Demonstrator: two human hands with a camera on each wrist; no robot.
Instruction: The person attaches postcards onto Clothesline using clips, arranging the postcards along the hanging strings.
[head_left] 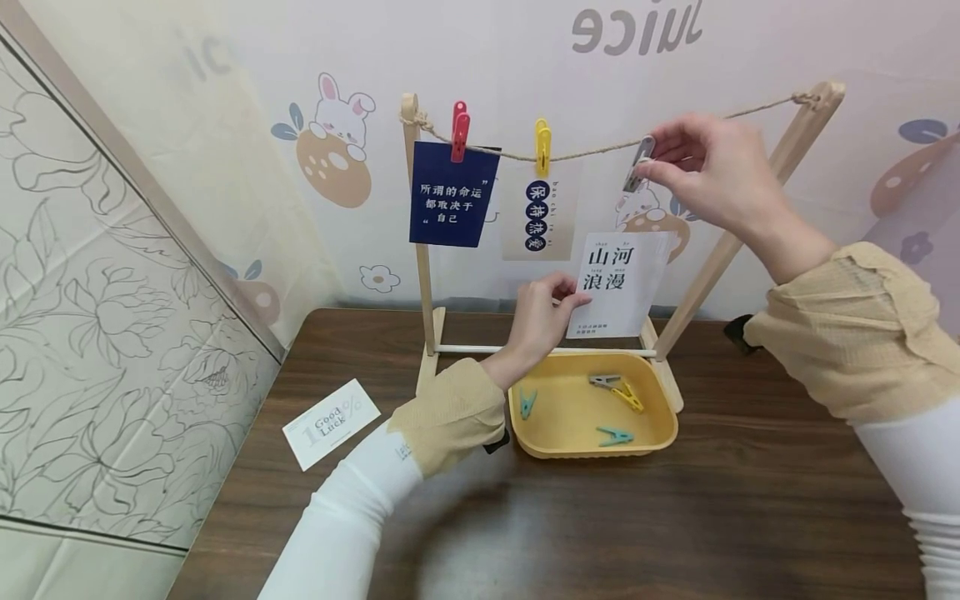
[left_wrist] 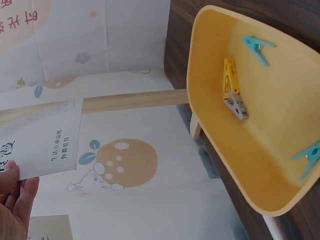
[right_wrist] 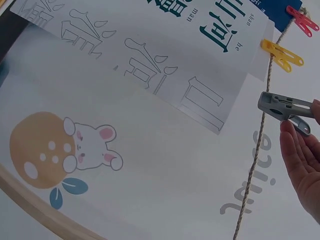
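Grey clothespin (right_wrist: 287,106) pinched in your right hand (head_left: 716,171), you hold it at the string (head_left: 600,152), touching or not I cannot tell; your left hand (head_left: 536,312) pinches the white card (head_left: 626,292) by its edge, below the string, beside the hanging beige card (head_left: 516,237).

Head view from above, facing forward-down; wrist views nearer, turned sideways, both sharing held white card (left_wrist: 44,142).

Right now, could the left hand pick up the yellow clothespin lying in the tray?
Probably not without letting go first: the left hand pinches the white card. Otherwise the way looks free, since the yellow clothespin lies in an open-topped tray below that hand.
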